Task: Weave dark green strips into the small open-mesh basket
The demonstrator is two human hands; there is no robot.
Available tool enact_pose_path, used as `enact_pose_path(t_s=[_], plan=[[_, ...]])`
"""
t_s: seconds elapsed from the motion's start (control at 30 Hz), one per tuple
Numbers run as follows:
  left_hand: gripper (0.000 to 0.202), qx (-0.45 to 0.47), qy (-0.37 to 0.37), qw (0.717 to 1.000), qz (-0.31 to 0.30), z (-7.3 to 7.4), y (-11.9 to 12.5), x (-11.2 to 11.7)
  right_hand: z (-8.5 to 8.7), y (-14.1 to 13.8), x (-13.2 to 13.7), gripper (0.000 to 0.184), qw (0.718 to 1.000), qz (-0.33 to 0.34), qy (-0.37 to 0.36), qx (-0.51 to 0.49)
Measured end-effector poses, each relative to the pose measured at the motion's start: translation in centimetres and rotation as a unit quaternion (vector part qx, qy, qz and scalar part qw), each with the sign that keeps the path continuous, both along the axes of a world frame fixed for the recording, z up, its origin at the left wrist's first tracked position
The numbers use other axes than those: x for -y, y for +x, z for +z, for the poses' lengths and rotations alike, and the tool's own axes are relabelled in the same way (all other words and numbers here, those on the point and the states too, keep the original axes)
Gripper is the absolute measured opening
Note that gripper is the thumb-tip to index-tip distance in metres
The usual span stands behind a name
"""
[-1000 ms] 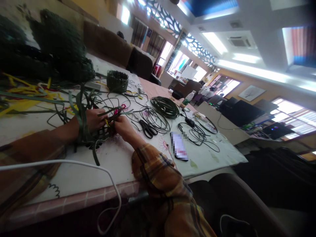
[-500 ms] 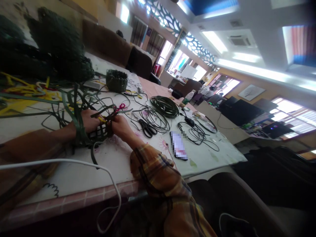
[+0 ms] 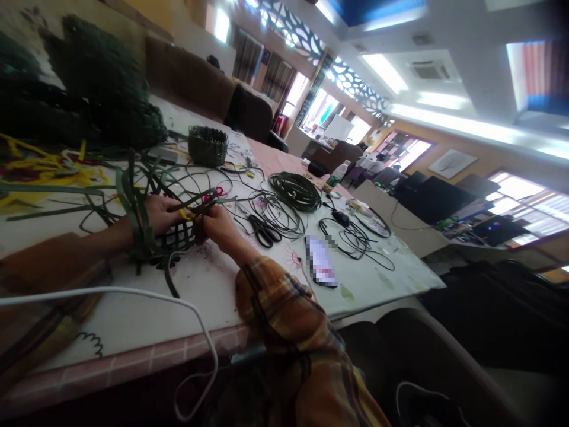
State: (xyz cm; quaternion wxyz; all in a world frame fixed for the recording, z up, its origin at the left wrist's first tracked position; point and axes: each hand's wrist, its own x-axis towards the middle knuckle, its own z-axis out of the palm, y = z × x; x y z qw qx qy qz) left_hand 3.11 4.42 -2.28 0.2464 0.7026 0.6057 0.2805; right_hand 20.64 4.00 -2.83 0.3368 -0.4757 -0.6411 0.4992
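Note:
A partly woven basket (image 3: 175, 237) of dark green strips lies tilted on the table, its loose strips (image 3: 133, 201) sticking up and out around it. My left hand (image 3: 162, 214) reaches in among those strips, its fingers closed at the basket's upper edge near a yellow piece (image 3: 185, 214). At the right side of the basket my right hand (image 3: 219, 226) is closed on the woven edge, thumb and fingers pinching green strips. Most fingertips of both hands are hidden by strips. Black-handled scissors (image 3: 265, 230) lie to the right of my right hand.
A finished-looking green basket (image 3: 208, 146), a coil of green strip (image 3: 295, 191), a phone (image 3: 320, 261), a plastic bottle (image 3: 338, 174) and a black mouse (image 3: 341, 217) are on the table. A white cable (image 3: 195, 311) crosses in front. Yellow strips (image 3: 53, 169) lie at left.
The upright strips by my left wrist have shifted slightly left. Both hands stay at the basket's edge, with the right hand turned a little; the view has moved slightly.

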Motion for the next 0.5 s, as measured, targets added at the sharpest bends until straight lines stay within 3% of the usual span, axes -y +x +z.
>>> enact_pose_path(t_s=[0.2, 0.5], plan=[[0.045, 0.010, 0.036, 0.999, -0.006, 0.61, 0.24, 0.54, -0.16, 0.10, -0.21, 0.014, 0.999, 0.003, 0.028, 0.016], [0.047, 0.013, 0.002, 1.000, 0.025, 0.26, 0.01, 0.31, -0.17, -0.18, -0.01, 0.015, 0.999, -0.010, 0.047, 0.024]])
